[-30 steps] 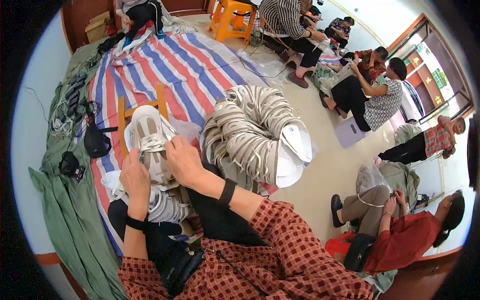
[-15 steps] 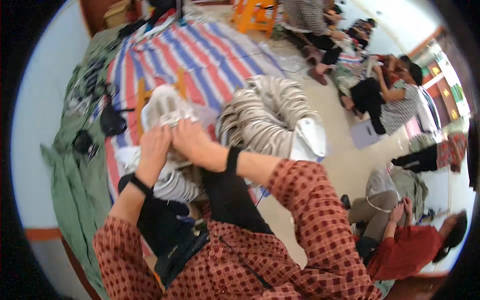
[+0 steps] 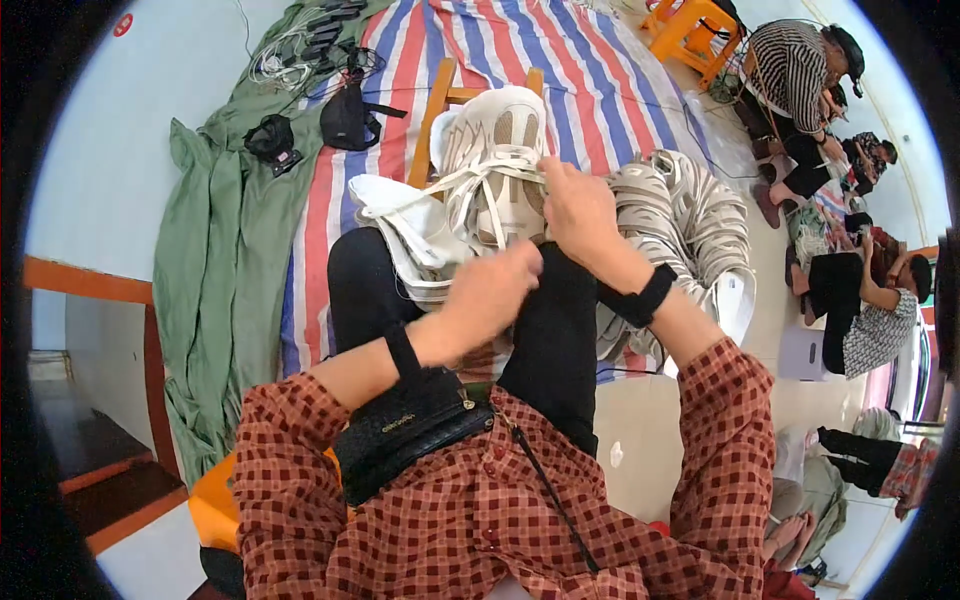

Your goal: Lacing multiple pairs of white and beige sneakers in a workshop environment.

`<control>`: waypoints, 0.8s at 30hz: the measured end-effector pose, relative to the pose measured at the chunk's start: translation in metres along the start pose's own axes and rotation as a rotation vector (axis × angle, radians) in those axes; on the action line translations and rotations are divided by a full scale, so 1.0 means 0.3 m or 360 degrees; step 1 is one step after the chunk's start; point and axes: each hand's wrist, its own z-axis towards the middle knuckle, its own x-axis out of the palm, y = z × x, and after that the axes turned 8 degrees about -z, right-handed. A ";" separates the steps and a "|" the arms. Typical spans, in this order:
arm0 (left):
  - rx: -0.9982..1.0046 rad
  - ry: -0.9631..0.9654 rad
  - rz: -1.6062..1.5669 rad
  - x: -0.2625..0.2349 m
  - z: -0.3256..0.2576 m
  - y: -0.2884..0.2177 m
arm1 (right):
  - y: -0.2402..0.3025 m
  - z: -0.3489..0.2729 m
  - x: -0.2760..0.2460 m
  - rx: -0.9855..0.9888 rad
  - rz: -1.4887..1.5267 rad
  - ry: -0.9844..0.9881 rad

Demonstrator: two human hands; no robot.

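right hand point(image 3: 583, 208) is pinching the laces point(image 3: 500, 164) of a beige shoe upper point(image 3: 518, 125)
the upper is lying just beyond the knees point(image 3: 365, 265), probably feeling light and soft, best held by its lace ends; left hand point(image 3: 487, 298) is blurring, its grip impossible to tell.

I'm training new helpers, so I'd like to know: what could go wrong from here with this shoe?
The laces trail left over the stacked shoes, so they might snag or tangle. The right hand is at the laces while the left hand is lower and blurred; an uneven pull could skew the shoe.
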 end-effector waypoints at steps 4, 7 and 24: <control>-0.0410 -0.0445 -0.0558 -0.026 0.110 0.084 | 0.003 -0.051 0.073 0.0185 0.0386 -0.0192; -0.0518 -0.0529 -0.0483 0.012 0.173 0.124 | 0.011 -0.057 0.081 0.0211 0.0446 -0.0253; 0.0124 -0.0579 0.0462 0.003 0.202 0.092 | 0.027 -0.112 0.002 0.0273 0.0782 -0.0235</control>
